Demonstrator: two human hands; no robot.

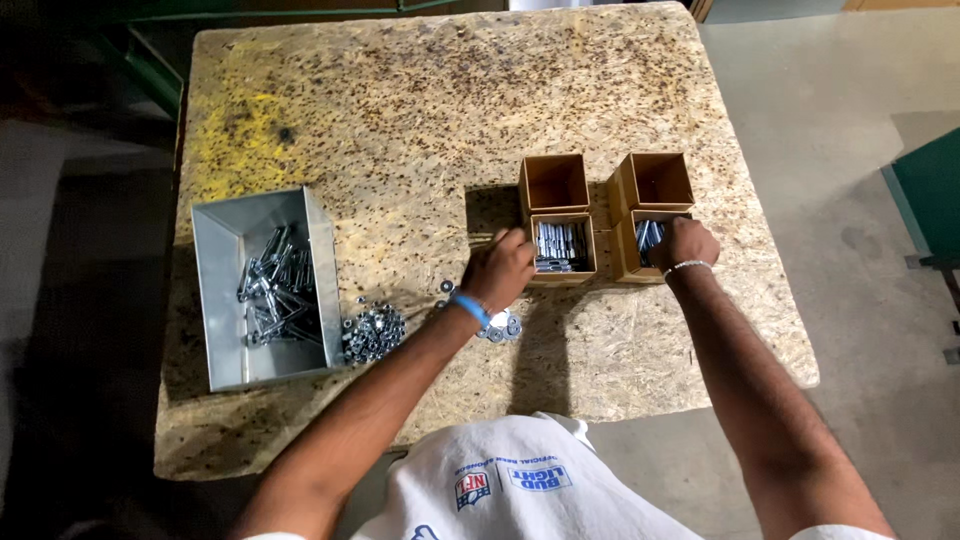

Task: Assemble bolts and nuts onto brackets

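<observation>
Two small brown cardboard boxes stand side by side on the chipboard table (420, 110), each with its lid flap folded back. The left box (563, 245) holds a row of silver bolts. The right box (645, 240) holds a few bolts. My left hand (498, 268) rests against the left box's near left corner, fingers curled; whether it holds anything I cannot tell. My right hand (683, 243) sits on the right box's near right corner, fingers closed over its rim.
A grey metal tray (225, 300) with several bolts lies at the left. Beside it sits a pile of silver nuts (374, 332). Washers (500, 328) lie under my left wrist. The table's near edge is close to my body.
</observation>
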